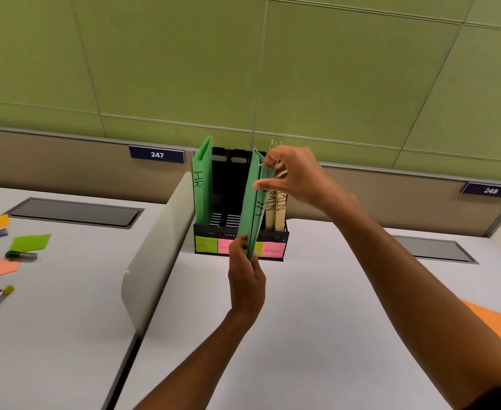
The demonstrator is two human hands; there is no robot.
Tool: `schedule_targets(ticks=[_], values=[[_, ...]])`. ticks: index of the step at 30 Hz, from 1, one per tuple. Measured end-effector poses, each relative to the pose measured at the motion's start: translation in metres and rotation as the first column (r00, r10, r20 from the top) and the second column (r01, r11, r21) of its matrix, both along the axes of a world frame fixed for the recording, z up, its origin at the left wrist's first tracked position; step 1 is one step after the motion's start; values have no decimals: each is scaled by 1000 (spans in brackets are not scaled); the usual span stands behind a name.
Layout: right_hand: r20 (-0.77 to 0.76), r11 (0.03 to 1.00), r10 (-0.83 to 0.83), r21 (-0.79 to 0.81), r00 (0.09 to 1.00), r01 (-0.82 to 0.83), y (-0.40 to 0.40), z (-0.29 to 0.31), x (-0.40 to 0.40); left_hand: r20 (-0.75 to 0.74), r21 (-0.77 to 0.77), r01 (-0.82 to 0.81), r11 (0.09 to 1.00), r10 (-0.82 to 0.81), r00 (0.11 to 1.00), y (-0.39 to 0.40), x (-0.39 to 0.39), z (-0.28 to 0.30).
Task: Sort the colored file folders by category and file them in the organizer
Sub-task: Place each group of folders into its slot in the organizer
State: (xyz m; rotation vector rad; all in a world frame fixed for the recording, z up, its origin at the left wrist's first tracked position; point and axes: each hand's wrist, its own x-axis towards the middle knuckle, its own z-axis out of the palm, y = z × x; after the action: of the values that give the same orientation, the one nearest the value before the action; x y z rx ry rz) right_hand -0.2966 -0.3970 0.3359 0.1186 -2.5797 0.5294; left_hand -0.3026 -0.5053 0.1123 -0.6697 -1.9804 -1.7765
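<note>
both hands grip green folder — label half-hidden

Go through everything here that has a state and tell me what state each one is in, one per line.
Black slotted desk organizer: upright, partly filled.
Green folder marked HR: standing in leftmost slot.
Green folder in hands: tilted, bottom edge outside the organizer's front.
Two tan folders: standing in rightmost slot.
Left hand: grips held folder's lower edge.
Right hand: pinches its top.

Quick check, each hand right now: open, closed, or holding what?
Left hand: grips the bottom edge of the green folder.
Right hand: pinches the same folder's top.
</note>
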Motion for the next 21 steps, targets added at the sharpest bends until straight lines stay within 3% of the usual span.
schedule_targets(ticks=[4, 11, 18, 21], values=[[-43, 998, -2, 67, 999, 5, -2, 14, -12, 8, 2, 46, 999, -46, 999, 1, -16, 10], [-102, 984, 1, 179, 995, 17, -11, 40, -42, 1, -124, 20, 992, -20, 1000, -23, -63, 3], [-130, 978, -47, 198, 990, 72, -17, 52, -75, 22, -313, -4, 950, 12, 1000, -49, -122, -26], [-137, 975, -71, 200, 988, 98, -13, 55, -85, 38, -308, 22, 951, -11, 999, -54, -144, -26]])
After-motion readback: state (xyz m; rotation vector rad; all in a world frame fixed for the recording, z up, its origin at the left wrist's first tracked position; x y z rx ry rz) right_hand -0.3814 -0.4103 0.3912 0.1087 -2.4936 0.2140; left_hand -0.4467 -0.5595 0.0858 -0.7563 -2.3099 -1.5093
